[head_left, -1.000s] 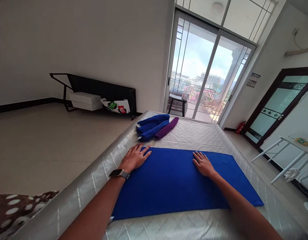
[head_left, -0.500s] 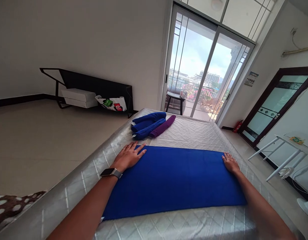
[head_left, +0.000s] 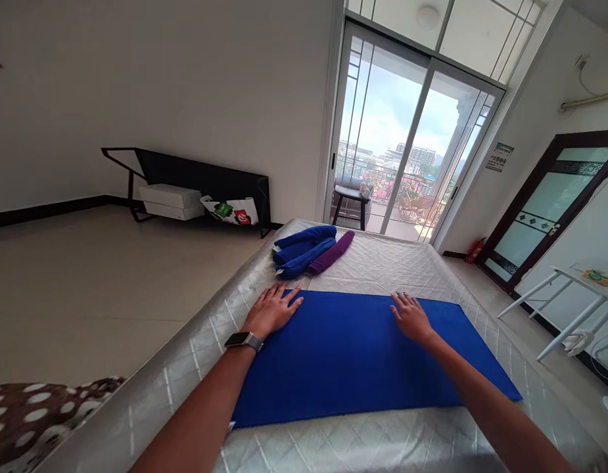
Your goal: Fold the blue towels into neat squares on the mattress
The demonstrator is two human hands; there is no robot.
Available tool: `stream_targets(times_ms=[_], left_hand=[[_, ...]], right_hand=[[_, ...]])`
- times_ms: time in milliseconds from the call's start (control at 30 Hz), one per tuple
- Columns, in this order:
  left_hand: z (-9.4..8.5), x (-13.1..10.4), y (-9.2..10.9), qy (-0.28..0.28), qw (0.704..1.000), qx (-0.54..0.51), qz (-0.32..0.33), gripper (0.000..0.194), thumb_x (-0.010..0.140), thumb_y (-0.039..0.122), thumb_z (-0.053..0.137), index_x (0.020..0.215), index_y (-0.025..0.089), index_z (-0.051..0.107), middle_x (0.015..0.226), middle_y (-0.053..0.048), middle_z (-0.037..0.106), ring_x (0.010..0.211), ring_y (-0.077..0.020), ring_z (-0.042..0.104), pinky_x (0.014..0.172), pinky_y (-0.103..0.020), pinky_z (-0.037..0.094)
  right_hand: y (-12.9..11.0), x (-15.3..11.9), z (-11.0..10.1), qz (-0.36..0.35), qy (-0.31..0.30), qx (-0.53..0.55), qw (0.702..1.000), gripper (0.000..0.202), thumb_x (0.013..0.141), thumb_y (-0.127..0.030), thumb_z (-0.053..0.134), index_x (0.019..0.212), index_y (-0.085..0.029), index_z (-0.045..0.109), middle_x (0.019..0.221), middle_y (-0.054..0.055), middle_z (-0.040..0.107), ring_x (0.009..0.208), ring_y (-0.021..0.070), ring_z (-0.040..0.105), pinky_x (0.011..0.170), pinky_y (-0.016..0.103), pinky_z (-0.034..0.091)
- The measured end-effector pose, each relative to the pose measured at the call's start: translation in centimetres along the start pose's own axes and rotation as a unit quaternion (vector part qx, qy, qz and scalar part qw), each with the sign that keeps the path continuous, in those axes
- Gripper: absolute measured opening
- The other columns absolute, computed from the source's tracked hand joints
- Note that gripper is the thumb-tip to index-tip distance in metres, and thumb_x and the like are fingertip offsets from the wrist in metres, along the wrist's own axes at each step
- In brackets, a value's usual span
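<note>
A blue cloth lies flat on the pale quilted mattress. My left hand rests with spread fingers on the cloth's far left corner, a watch on its wrist. Palm down, my right hand is over the cloth's far edge, right of the middle, fingers extended. Neither hand grips anything. Beyond my left hand, folded blue cloths lie beside a rolled purple cloth.
A brown dotted blanket is at the lower left. A black rack holding white boxes and a bag stands by the wall. At the right are a white table and a red extinguisher.
My right hand has moved left along the cloth's far edge, away from its far right corner. My left hand stays at the far left corner. The view has shifted slightly.
</note>
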State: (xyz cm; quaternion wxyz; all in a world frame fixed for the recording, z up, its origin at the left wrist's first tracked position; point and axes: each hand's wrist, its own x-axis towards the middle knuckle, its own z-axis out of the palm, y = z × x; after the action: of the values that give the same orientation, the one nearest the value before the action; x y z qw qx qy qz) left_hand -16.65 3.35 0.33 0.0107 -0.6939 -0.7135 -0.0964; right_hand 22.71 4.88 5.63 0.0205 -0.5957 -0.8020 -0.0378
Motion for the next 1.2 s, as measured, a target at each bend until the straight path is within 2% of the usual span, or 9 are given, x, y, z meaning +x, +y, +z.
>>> stream_targets(times_ms=[67,133,233,333,567,700,900,1067,1200], left_hand=[[0.3,0.0,-0.2,0.008,1.000,0.006,0.006,0.058,0.101,0.046,0.033,0.155,0.027,0.042,0.162,-0.010,0.040,0.150,-0.0305,0.034,0.121,-0.050,0.025],[0.6,0.0,-0.5,0.013,1.000,0.012,0.010,0.058,0.102,0.045,0.031,0.155,0.027,0.042,0.162,-0.010,0.040,0.150,-0.0299,0.034,0.122,-0.050,0.025],[0.7,-0.1,-0.6,0.006,1.000,0.018,0.007,0.058,0.101,0.045,0.033,0.155,0.026,0.041,0.162,-0.011,0.040,0.151,-0.0296,0.033,0.122,-0.049,0.025],[0.7,0.0,-0.7,0.002,1.000,0.020,0.009,0.058,0.101,0.044,0.033,0.155,0.026,0.041,0.163,-0.011,0.039,0.151,-0.0306,0.033,0.121,-0.049,0.026],[0.3,0.1,-0.8,-0.019,1.000,0.016,0.015,0.058,0.101,0.044,0.037,0.156,0.025,0.040,0.163,-0.011,0.038,0.152,-0.0315,0.029,0.123,-0.048,0.023],[0.1,-0.1,-1.0,-0.024,1.000,0.013,0.013,0.058,0.101,0.046,0.036,0.156,0.029,0.039,0.163,-0.009,0.039,0.152,-0.0308,0.031,0.122,-0.050,0.025],[0.4,0.2,-1.0,-0.023,0.999,0.034,0.010,0.058,0.102,0.046,0.034,0.157,0.027,0.038,0.163,-0.010,0.039,0.152,-0.0303,0.031,0.122,-0.049,0.025],[0.9,0.3,-0.8,-0.011,0.999,0.042,0.002,0.056,0.103,0.046,0.034,0.157,0.030,0.038,0.163,-0.009,0.040,0.152,-0.0289,0.032,0.122,-0.049,0.025],[1.2,0.3,-0.8,0.008,0.999,0.046,0.018,0.056,0.102,0.044,0.036,0.156,0.029,0.039,0.163,-0.009,0.040,0.150,-0.0300,0.034,0.122,-0.049,0.025]], right_hand=[[-3.8,0.1,0.6,-0.054,-0.022,0.055,0.997,0.060,0.105,-0.048,0.024,0.160,-0.023,0.033,0.165,0.003,0.032,0.155,0.0207,0.022,0.125,0.040,0.017],[-6.1,0.1,0.9,-0.082,-0.047,0.088,0.992,0.063,0.106,-0.052,0.023,0.161,-0.024,0.030,0.167,0.002,0.029,0.155,0.0200,0.019,0.126,0.040,0.014],[-5.9,0.1,1.2,-0.076,-0.072,0.105,0.989,0.063,0.106,-0.054,0.022,0.162,-0.026,0.027,0.168,0.001,0.025,0.156,0.0192,0.015,0.126,0.040,0.012],[-2.1,-0.1,1.5,-0.041,-0.074,0.091,0.992,0.061,0.106,-0.053,0.022,0.161,-0.029,0.028,0.169,-0.001,0.024,0.156,0.0183,0.015,0.126,0.040,0.012],[12.5,-1.7,2.2,0.121,-0.078,0.015,0.990,0.061,0.107,-0.046,0.019,0.162,-0.023,0.024,0.169,0.004,0.024,0.155,0.0200,0.019,0.125,0.040,0.016],[16.9,-2.1,2.6,0.199,-0.089,0.013,0.976,0.066,0.106,-0.048,0.017,0.163,-0.015,0.020,0.170,0.007,0.020,0.156,0.0216,0.017,0.126,0.040,0.016],[16.8,-2.2,2.7,0.205,-0.086,0.023,0.975,0.068,0.105,-0.050,0.013,0.163,-0.015,0.018,0.170,0.006,0.018,0.156,0.0226,0.016,0.126,0.042,0.014],[16.0,-2.2,1.4,0.230,-0.105,-0.018,0.967,0.068,0.104,-0.052,0.015,0.163,-0.019,0.021,0.169,0.008,0.021,0.155,0.0263,0.020,0.124,0.049,0.018],[12.2,-1.4,0.3,0.231,-0.049,-0.083,0.968,0.059,0.104,-0.036,0.024,0.157,-0.015,0.039,0.165,0.013,0.032,0.154,0.0298,0.024,0.124,0.053,0.015]])
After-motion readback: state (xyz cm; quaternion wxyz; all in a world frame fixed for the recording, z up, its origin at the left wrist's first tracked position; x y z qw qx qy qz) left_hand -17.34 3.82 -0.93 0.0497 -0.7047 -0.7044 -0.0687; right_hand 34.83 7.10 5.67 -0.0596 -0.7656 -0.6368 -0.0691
